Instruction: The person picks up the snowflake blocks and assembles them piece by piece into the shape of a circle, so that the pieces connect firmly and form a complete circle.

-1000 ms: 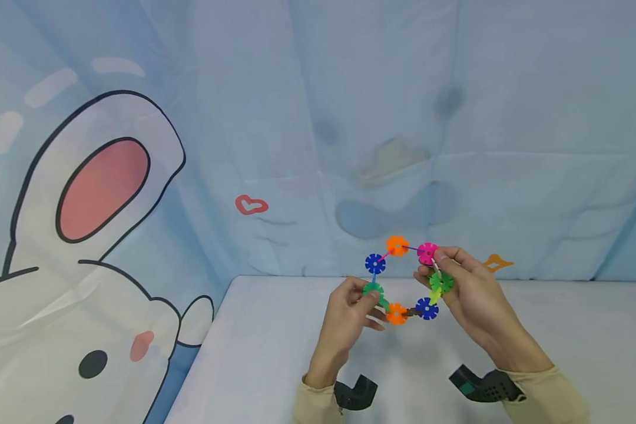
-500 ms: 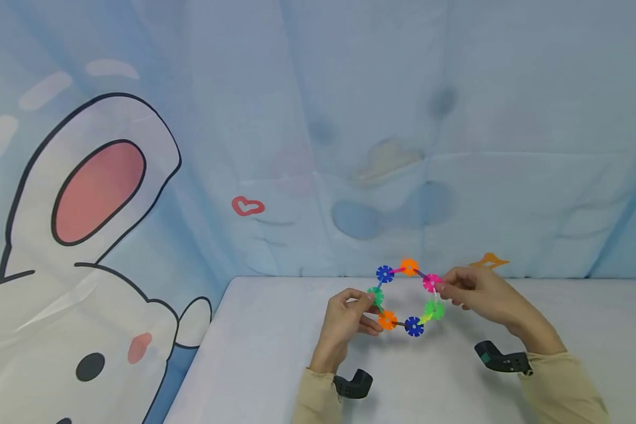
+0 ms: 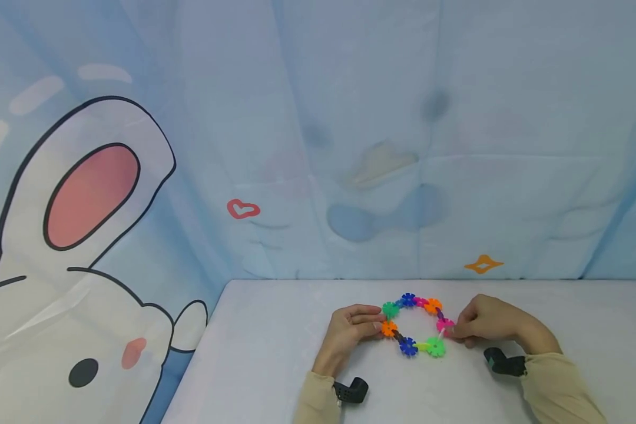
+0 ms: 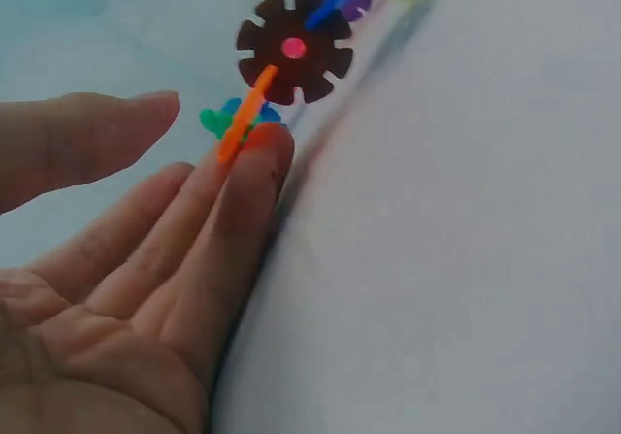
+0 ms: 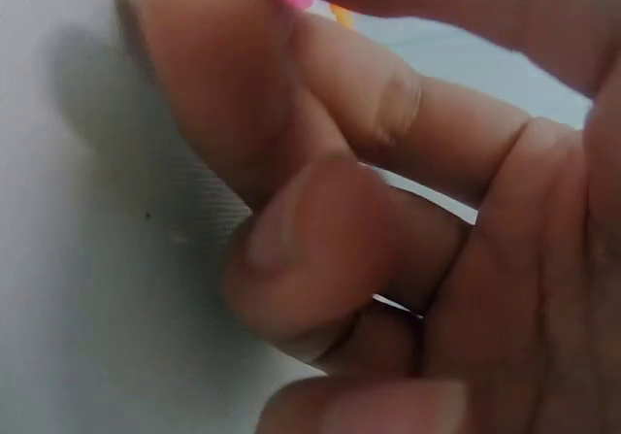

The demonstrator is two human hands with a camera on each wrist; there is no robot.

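Note:
A ring of notched plastic snowflake discs (image 3: pixel 408 347), in several bright colours, lies low over the white tabletop between the two hands in the head view. At its left side is my left hand (image 3: pixel 348 331), fingers extended against the orange disc (image 3: pixel 389 328) and near the green disc (image 3: pixel 390 310). The left wrist view shows the thumb standing apart from it, with a brown disc (image 4: pixel 294 48) just beyond the fingertips. My right hand (image 3: pixel 493 321) pinches the pink disc (image 3: pixel 444 327) on the ring's right. Its other fingers are curled, and they hide most of that disc in the right wrist view.
The white table (image 3: pixel 265 353) ends at a back edge against a pale blue printed curtain (image 3: pixel 275 118). A large cartoon rabbit (image 3: pixel 95 306) is printed on the left side. Black wrist cameras (image 3: pixel 352 390) sit on both wrists, over beige sleeves (image 3: pixel 318 400).
Both hands have lowered the ring from in the air to the tabletop, and it now lies flatter. My left thumb has come off the discs; the right hand has shifted outward.

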